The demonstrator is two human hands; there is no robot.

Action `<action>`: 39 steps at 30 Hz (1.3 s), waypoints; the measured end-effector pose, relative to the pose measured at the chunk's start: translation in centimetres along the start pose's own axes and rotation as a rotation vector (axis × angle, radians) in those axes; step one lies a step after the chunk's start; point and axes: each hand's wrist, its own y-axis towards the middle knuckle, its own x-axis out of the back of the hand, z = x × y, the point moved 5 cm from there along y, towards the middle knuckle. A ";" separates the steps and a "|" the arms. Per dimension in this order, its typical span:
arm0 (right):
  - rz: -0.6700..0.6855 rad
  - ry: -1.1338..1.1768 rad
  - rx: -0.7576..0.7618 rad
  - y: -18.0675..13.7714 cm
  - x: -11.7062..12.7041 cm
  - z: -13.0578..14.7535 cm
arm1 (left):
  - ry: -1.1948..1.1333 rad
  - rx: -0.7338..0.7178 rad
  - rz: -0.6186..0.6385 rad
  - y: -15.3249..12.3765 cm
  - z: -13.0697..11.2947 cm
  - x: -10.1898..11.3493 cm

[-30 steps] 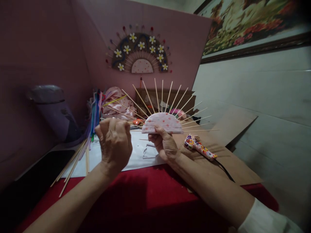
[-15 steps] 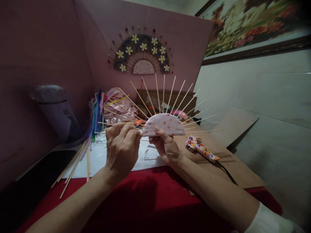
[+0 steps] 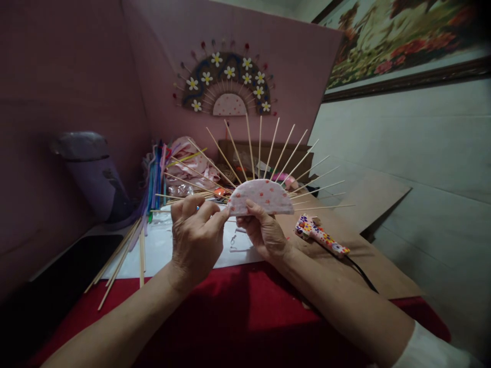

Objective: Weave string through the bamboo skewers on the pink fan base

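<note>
The fan (image 3: 266, 193) arches upward, long axis level, right fingers (image 3: 256, 208) gripping it, left fingers (image 3: 219, 219) pinching its left corner.

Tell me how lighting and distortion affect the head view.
Head view: dim overall, with a soft shadow across the red cloth; head view, left: the purple container leans, possibly lens distortion; head view, centre: the spotted half-disc looks reasonably sharp.

From here, the half-disc (image 3: 263, 192) at the fingers (image 3: 256, 208) looks matt cloth, the sticks (image 3: 249, 145) above them smooth bare wood, the sheet (image 3: 379, 263) rightward dull cardboard.
</note>
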 end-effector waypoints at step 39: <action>0.025 -0.073 0.013 -0.3 -0.2 -0.1 | 0.054 0.147 0.050 0.4 1.8 -0.3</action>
